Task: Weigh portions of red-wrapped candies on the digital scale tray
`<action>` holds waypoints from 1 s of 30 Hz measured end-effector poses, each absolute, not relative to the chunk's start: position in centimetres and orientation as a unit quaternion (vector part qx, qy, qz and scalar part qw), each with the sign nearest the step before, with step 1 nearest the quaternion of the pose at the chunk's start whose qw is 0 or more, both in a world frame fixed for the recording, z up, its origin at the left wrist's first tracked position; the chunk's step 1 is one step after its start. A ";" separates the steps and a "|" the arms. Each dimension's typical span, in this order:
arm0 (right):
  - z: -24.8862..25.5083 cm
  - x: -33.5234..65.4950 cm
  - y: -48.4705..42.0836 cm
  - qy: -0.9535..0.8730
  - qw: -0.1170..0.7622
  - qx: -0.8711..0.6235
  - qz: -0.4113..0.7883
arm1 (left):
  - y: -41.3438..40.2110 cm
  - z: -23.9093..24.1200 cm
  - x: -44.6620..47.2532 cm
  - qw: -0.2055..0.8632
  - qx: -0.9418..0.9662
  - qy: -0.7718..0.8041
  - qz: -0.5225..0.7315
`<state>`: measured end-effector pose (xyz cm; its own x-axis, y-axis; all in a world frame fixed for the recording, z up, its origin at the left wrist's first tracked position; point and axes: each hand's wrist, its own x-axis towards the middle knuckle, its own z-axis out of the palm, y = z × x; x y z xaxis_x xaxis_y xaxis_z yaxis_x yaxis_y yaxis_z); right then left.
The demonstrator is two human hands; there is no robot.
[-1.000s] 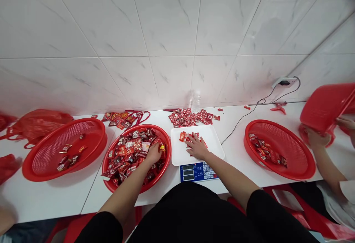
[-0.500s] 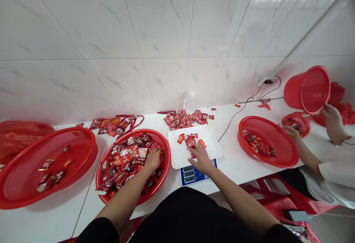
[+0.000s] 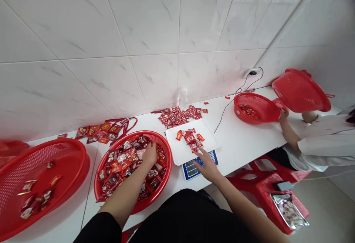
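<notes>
My left hand (image 3: 150, 155) reaches into a red plastic basket (image 3: 168, 161) heaped with small wrapped packets (image 3: 122, 165). Its fingers are bent down among them, and whatever they grip is hidden. My right hand (image 3: 207, 167) is open, fingers apart, over the front edge of a white tray (image 3: 177, 156). The tray rests on a digital scale (image 3: 191, 169) with blue keys and display. Several red packets (image 3: 191, 139) lie loose on the tray, just beyond my right fingertips.
Loose packets (image 3: 180, 117) and a clear bottle (image 3: 183, 98) are by the wall. Another red basket (image 3: 79, 176) stands left, holding a few packets. At right, a co-worker (image 3: 318, 147) tips a red tub (image 3: 299, 91) beside a basket (image 3: 266, 115). A cable (image 3: 226, 110) crosses the table.
My right hand has drawn back from the packets toward the tray's front edge. My left hand has shifted within the basket, fingers more bent. The co-worker's tub has turned, and the view has swung right.
</notes>
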<state>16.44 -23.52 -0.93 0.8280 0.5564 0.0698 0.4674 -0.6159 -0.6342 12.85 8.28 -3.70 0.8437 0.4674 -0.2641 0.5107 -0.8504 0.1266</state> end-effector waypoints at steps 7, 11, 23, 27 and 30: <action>-0.3 19.1 -25.5 -0.309 0.330 -0.888 0.086 | 8.0 -4.2 14.5 0.053 0.962 0.240 -0.114; -0.8 21.6 -26.9 -0.328 0.309 -0.886 0.114 | 7.9 -3.5 14.2 0.060 0.963 0.237 -0.108; -2.6 27.8 -24.5 -0.389 0.276 -0.857 0.196 | 3.3 -0.6 13.7 0.170 0.914 0.335 0.151; -2.8 27.9 -23.4 -0.410 0.268 -0.855 0.169 | -0.8 0.5 16.5 0.212 0.947 0.224 0.086; -2.7 28.2 -22.2 -0.430 0.235 -0.859 0.148 | -3.1 0.1 19.4 0.230 0.950 0.211 -0.020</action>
